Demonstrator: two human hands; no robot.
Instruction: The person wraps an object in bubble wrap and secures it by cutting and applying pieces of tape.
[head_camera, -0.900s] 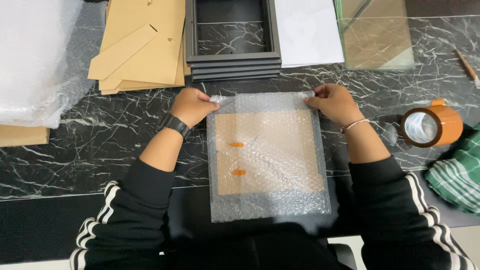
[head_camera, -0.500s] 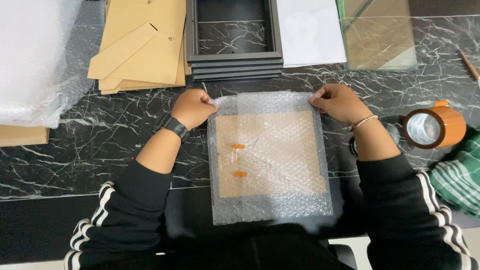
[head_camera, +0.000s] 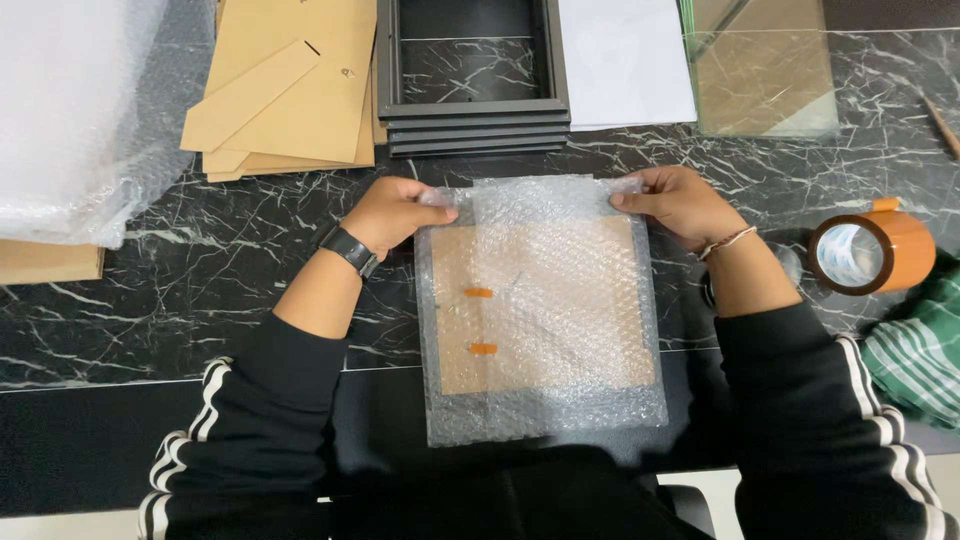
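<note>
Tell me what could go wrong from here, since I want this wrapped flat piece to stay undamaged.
1. Both hands, left hand and right hand, pinch only the far edge of the bubble wrap; the near end lies loose, so the brown board inside might slide out.
2. The glass pane lies just beyond the right hand; a reach could knock it.
3. The tape roll sits near the right sleeve and might get nudged.

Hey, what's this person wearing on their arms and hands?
Black long sleeves with white stripes near the shoulders, pushed up the forearms. The left hand has a dark watch at the wrist; the right hand has a thin bracelet. Both hands are bare.
</note>
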